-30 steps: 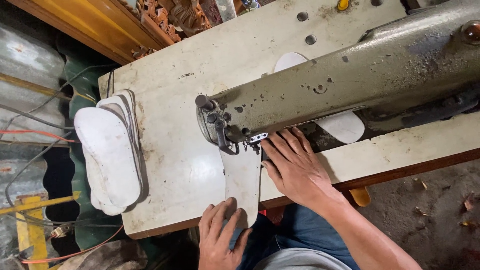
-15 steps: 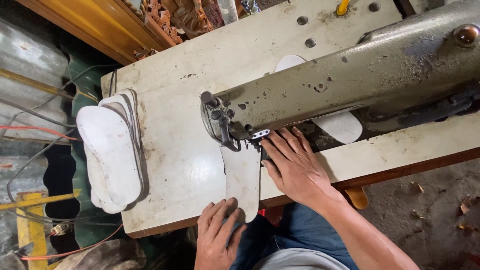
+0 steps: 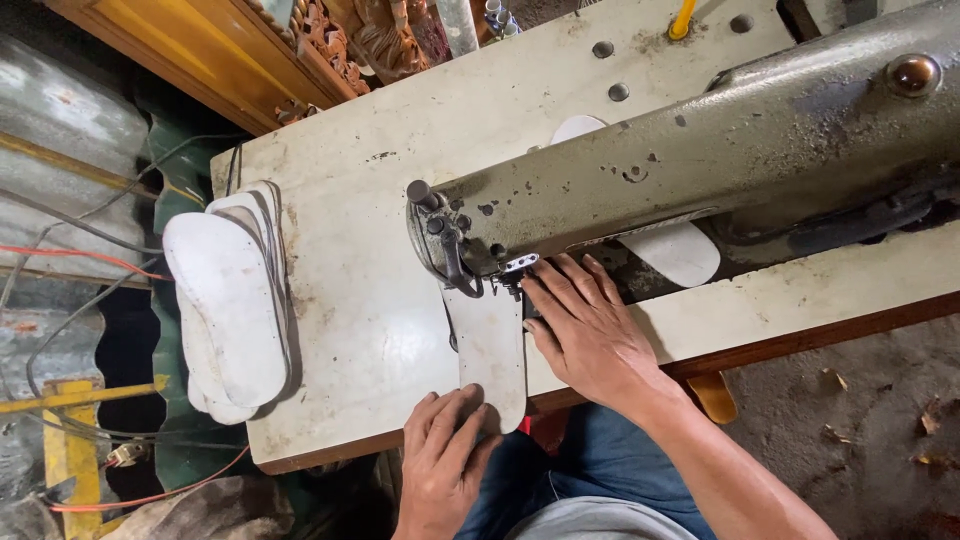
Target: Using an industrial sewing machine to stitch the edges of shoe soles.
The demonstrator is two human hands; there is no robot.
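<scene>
A white shoe insole piece [image 3: 490, 350] lies under the needle of an old grey-green sewing machine [image 3: 700, 170] on a cream table [image 3: 370, 300]. My left hand [image 3: 445, 460] rests flat on the near end of the insole at the table's front edge. My right hand [image 3: 590, 330] lies flat beside the presser foot, fingers pressing the insole's right edge. Neither hand grips anything.
A stack of white insoles [image 3: 235, 310] sits at the table's left end. More white pieces [image 3: 680, 250] show behind the machine arm. Wooden planks [image 3: 220, 50] lie beyond the table, wires and corrugated sheet on the left. Dirt floor at right.
The view has shifted slightly. My left hand has slid a little further onto the insole's near end; my right hand stays beside the presser foot.
</scene>
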